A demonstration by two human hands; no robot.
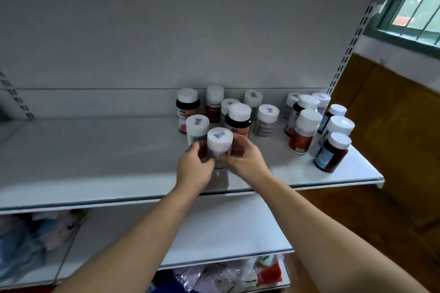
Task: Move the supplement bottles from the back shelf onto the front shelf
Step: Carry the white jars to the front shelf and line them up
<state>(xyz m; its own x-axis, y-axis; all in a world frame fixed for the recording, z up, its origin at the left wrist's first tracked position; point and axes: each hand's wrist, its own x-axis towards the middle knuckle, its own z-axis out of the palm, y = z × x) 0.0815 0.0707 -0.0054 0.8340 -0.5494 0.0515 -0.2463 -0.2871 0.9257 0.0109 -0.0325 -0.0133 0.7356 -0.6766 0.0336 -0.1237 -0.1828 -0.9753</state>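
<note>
A white-capped supplement bottle (219,141) stands on the white shelf (95,150), near its middle. My left hand (194,169) and my right hand (245,159) both wrap around its lower body from either side. Another clear bottle with a white cap (197,127) stands just behind it on the left, touching my left fingers. Several more bottles stand behind: a dark one (238,119), a group at the back wall (214,102), and a cluster at the right end (307,128) that includes a blue-labelled one (332,152).
The shelf's front edge (119,200) runs below my wrists. A lower shelf (226,233) sits beneath, with bagged goods (226,276) under it and on the left (31,240). A slotted upright (350,54), brown wall panel (392,126) and barred window (419,5) are at right.
</note>
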